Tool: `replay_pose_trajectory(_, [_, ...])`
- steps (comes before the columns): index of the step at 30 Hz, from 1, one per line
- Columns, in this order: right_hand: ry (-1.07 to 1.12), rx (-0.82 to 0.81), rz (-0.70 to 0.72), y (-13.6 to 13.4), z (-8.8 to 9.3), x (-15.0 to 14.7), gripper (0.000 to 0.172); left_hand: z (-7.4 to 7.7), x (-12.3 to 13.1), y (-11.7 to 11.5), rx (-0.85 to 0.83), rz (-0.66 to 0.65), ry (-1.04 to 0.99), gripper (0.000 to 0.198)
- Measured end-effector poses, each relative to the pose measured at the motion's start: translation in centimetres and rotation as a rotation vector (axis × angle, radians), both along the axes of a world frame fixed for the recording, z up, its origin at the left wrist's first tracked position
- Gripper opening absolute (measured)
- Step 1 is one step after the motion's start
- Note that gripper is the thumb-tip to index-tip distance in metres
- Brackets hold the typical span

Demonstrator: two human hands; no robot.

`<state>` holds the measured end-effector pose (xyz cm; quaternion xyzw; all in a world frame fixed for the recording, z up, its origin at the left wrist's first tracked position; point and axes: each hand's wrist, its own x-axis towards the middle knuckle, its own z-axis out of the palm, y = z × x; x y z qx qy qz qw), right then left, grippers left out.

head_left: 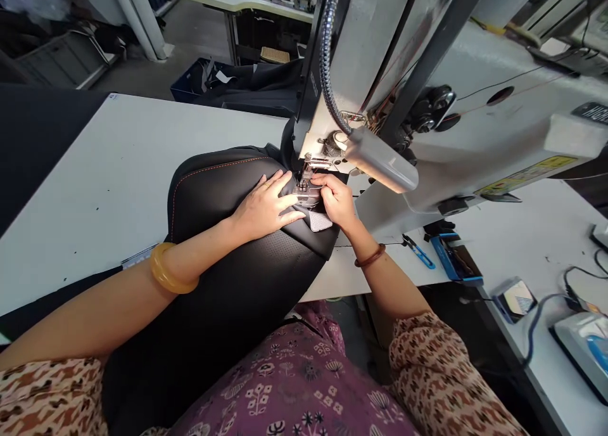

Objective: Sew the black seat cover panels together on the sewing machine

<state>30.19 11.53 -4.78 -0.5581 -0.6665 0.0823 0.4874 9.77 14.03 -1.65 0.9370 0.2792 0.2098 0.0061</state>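
Note:
A black leather-like seat cover (218,189) with orange stitching and a perforated panel lies under the needle end of a sewing machine (380,49). My left hand (266,208) rests flat on the cover, fingers spread, just left of the presser foot (304,185). On the other side of the foot, my right hand (336,198) is closed with its fingertips at the cover's edge. What those fingers pinch is hidden. A light grey fabric piece (320,220) shows below the foot, beside my right hand. The machine's lamp (384,160) lights this spot.
Blue thread snips (418,252) and a small blue box (456,258) lie on the table (95,189) to the right. Behind the table stands a blue bin (190,84) with dark material. The machine's arm fills the upper right. Cables and a device (584,347) sit at the far right.

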Motion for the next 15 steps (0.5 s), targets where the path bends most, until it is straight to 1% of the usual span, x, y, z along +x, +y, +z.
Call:
replay_pose_trajectory(1, [-0.005, -0.003, -0.003, 0.0, 0.0, 0.0, 0.030, 0.1, -0.3, -1.4, 0.007, 0.017, 0.009, 0.041])
replay_pose_trajectory(3, [-0.017, -0.002, -0.006, 0.0, -0.1, -0.1, 0.030, -0.4, -1.3, -5.5, 0.023, 0.023, 0.054, 0.055])
replay_pose_trajectory(4, [-0.026, -0.001, -0.006, 0.0, -0.1, -0.1, 0.030, -1.1, -2.0, -7.8, 0.011, -0.019, 0.110, 0.062])
replay_pose_trajectory(5, [-0.036, 0.000, -0.007, 0.0, -0.1, 0.0, 0.030, -2.0, -2.8, -10.2, -0.010, -0.091, 0.177, 0.064])
replay_pose_trajectory(6, [-0.051, 0.004, -0.007, 0.0, -0.1, 0.1, 0.031, -3.1, -3.6, -12.2, -0.040, -0.135, 0.246, 0.060])
replay_pose_trajectory(7, [-0.075, 0.006, 0.001, -0.1, 0.0, 0.3, 0.031, -4.2, -4.6, -13.7, -0.056, -0.119, 0.292, 0.057])
replay_pose_trajectory(8, [-0.116, 0.007, 0.022, -0.1, 0.2, 0.5, 0.033, -5.2, -5.6, -14.5, -0.075, -0.044, 0.350, 0.059])
replay_pose_trajectory(9, [-0.174, 0.008, 0.056, -0.3, 0.4, 0.9, 0.035, -6.0, -6.7, -14.7, -0.078, 0.029, 0.386, 0.060])
replay_pose_trajectory(10, [-0.248, 0.010, 0.090, -0.5, 0.7, 1.2, 0.036, -6.6, -7.9, -14.2, -0.072, 0.113, 0.398, 0.061])
replay_pose_trajectory(11, [-0.336, 0.009, 0.118, -0.8, 1.1, 1.6, 0.038, -6.8, -9.0, -13.1, -0.061, 0.189, 0.387, 0.062])
replay_pose_trajectory(13, [-0.526, 0.004, 0.132, -1.7, 2.1, 1.9, 0.040, -6.5, -11.2, -9.5, -0.039, 0.294, 0.287, 0.066])
replay_pose_trajectory(15, [-0.705, -0.011, 0.089, -2.7, 3.3, 1.5, 0.043, -5.4, -12.7, -5.0, -0.046, 0.345, 0.134, 0.068])
